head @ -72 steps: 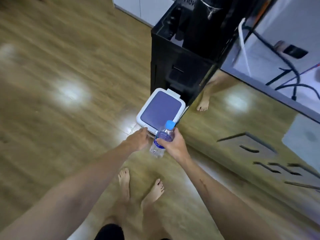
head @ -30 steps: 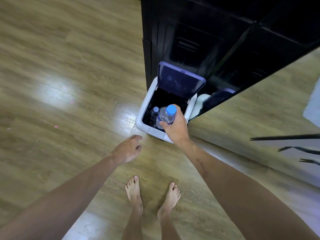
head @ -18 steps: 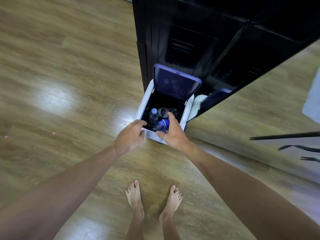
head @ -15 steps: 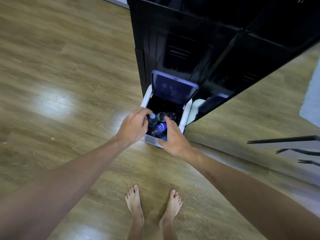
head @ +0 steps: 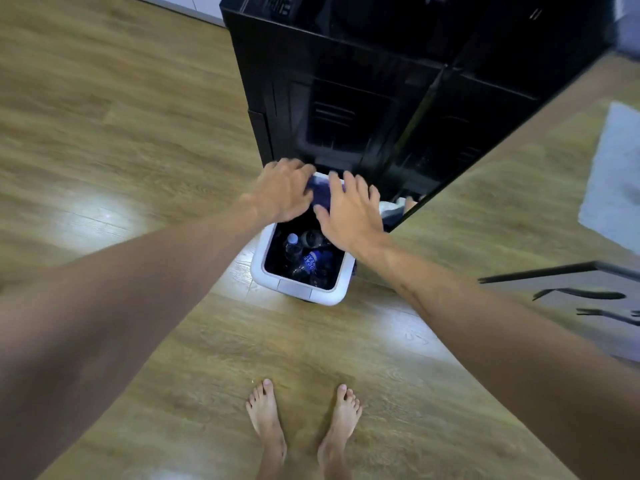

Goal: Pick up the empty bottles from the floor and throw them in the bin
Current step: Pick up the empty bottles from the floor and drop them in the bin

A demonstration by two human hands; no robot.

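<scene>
Bottles [head: 304, 259] inside bin [head: 298, 288], both hands on raised lid [head: 320, 190]

Floor [head: 138, 140]: wood-look, glossy. Bin [head: 301, 289]: smooth white plastic. Bottles [head: 308, 263]: clear plastic. Cabinet [head: 346, 84]: black, glossy, possibly lacquered.

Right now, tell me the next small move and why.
Probably swing the lid down shut. Bottles already lie inside the open bin, neither hand holds one, and both the left hand and right hand are on the raised lid.
</scene>
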